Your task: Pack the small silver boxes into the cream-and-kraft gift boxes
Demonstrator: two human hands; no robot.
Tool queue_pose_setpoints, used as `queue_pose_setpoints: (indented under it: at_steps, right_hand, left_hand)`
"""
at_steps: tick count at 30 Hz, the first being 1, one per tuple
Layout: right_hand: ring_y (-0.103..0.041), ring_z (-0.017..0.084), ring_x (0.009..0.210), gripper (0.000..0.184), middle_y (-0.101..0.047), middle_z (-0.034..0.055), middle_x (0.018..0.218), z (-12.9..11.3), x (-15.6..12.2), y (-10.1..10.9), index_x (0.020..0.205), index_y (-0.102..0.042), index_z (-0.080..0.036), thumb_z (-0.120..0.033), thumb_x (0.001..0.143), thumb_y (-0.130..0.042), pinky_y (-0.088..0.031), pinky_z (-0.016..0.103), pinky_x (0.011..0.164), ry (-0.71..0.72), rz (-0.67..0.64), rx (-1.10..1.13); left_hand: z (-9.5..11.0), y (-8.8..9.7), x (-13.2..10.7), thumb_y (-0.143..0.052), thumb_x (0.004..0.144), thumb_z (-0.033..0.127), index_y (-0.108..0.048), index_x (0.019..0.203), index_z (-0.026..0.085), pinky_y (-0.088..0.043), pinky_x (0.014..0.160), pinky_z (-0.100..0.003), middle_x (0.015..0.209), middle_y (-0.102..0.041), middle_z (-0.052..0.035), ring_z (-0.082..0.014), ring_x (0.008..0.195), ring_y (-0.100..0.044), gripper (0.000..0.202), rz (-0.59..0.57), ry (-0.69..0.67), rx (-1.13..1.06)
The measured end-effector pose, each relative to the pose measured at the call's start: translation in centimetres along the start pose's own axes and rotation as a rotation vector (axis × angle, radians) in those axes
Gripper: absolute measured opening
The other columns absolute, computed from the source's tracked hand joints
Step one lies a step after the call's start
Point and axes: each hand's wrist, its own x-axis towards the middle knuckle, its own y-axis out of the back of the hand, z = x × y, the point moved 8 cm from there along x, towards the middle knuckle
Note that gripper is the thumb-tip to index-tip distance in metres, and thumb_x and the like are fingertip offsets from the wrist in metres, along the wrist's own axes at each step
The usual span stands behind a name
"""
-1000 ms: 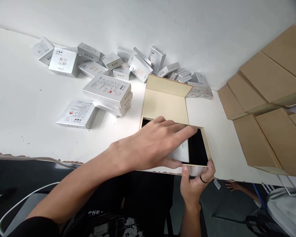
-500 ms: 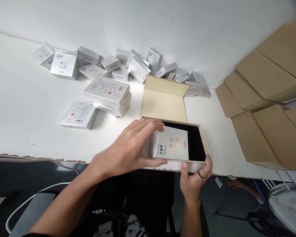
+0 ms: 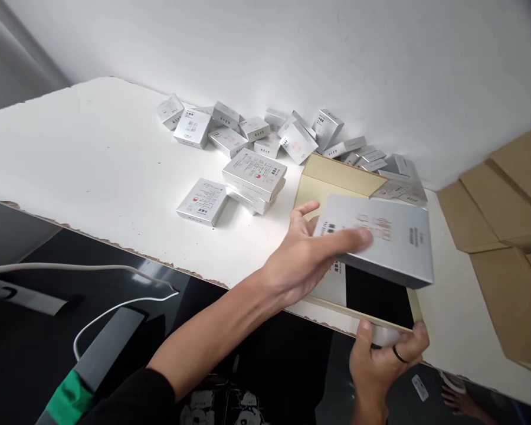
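My left hand [image 3: 303, 257] grips a silver tea box [image 3: 380, 236], thumb on its printed top face, and holds it tilted above an open cream gift box [image 3: 363, 317]. Part of another silver box [image 3: 327, 287] shows in the left side of the gift box, below my left hand. The black inside [image 3: 376, 295] is bare on the right. My right hand [image 3: 380, 360], with a dark ring, pinches the gift box's near right corner. The raised lid [image 3: 343, 172] leans away at the back, partly hidden by the held box.
Stacked silver boxes [image 3: 254, 174] and a single one [image 3: 202, 202] lie left of the gift box. A loose heap of silver boxes [image 3: 230, 140] runs along the wall. Brown cartons [image 3: 495, 236] stand at the right. Another person's hand [image 3: 460, 401] shows at lower right.
My left hand has lifted from inside the gift box, with a silver box now held up over it to the right. My right hand stays on the corner. The view has shifted.
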Motion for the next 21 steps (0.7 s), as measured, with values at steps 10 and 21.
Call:
queue_pose_setpoints:
  at_steps: [10, 21]
  right_hand:
    - [-0.053, 0.041, 0.108, 0.095, -0.053, 0.0283, 0.127, -0.6, -0.1, -0.2, 0.159, -0.033, -0.009, -0.066, 0.088, -0.062, -0.045, 0.072, 0.091, 0.011, -0.013, -0.03]
    - [-0.052, 0.04, 0.112, 0.086, -0.052, 0.0273, 0.132, -1.7, -0.1, -0.4, 0.162, -0.027, -0.014, -0.053, 0.093, -0.062, -0.045, 0.07, 0.093, 0.097, 0.003, -0.043]
  left_hand:
    - [5.0, -1.5, 1.1, -0.084, 0.082, 0.025, -0.062, 0.101, 0.021, -0.059, 0.077, -0.037, 0.097, -0.074, -0.0019, -0.0217, 0.089, -0.074, 0.03, -0.248, -0.193, 0.965]
    - [0.3, -3.7, 1.1, -0.1, 0.063, 0.036, -0.023, 0.151, 0.015, -0.062, 0.088, -0.046, 0.154, -0.044, -0.0301, -0.0311, 0.102, -0.074, 0.119, -0.297, -0.291, 1.386]
